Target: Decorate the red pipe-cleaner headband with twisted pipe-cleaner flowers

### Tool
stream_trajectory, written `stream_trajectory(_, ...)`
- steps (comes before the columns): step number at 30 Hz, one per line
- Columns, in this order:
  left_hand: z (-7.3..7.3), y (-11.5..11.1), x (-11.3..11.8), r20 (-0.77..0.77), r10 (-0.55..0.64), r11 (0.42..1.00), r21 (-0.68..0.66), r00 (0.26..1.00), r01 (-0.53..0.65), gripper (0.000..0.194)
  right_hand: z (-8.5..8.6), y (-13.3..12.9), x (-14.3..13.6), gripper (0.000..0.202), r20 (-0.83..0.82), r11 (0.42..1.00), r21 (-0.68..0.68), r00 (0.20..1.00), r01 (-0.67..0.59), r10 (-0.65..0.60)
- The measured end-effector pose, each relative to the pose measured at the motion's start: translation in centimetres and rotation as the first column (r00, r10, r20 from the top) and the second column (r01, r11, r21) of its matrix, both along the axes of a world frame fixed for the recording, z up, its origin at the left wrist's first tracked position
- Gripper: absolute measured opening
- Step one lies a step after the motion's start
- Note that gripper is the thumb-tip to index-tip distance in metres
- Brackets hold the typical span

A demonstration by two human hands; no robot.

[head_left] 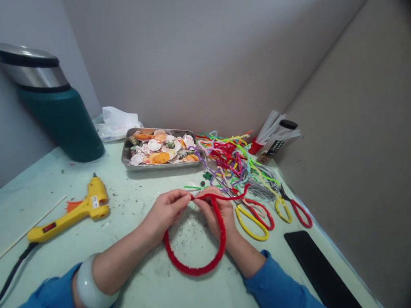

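Observation:
A red fuzzy ring (198, 268), wrapped in red pipe cleaner, lies on the pale green table between my two hands. My left hand (167, 211) pinches the ring's top left end. My right hand (219, 214) grips the ring's right side, and a thin red pipe cleaner tail (234, 196) runs out from the fingers to the right. Both forearms wear blue sleeves, and a white bangle (90, 287) sits on my left wrist.
A yellow glue gun (71, 213) lies at left beside a thin wooden stick (29, 230). A metal tray of shells (158, 150) stands behind. A pile of coloured pipe cleaners (233, 159), two scissors (254, 216) (294, 209), a dark phone (317, 270) and a green bin (54, 103) surround the work.

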State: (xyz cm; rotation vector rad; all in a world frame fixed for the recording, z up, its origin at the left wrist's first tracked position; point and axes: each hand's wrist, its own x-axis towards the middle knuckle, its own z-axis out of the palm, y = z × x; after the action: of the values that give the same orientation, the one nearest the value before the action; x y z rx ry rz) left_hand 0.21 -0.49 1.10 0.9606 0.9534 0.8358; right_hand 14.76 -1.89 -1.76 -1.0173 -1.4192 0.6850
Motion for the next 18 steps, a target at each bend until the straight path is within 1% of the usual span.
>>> stream_trajectory(5, 0.12, 0.01, -0.01, -0.031, -0.029, 1.0, -0.008, 0.999, 0.029, 0.025, 0.02, -0.1, 0.02, 0.006, -0.006, 1.0, -0.007, 1.0, -0.009, 0.009)
stream_trajectory(14, -0.14, 0.12, 0.0, -0.058, -0.041, 0.999, 0.001, 0.997, 0.041, 0.024, -0.68, 0.15, 0.07, 0.006, -0.104, 0.998, -0.012, 0.993, -0.055, 0.053)
stream_trajectory(18, -0.18, 0.07, 0.11, -0.1, -0.057, 0.997, 0.042, 0.993, 0.061, 0.024, -0.37, 0.2, 0.05, 0.006, -0.12, 0.998, -0.019, 0.991, -0.066, 0.063)
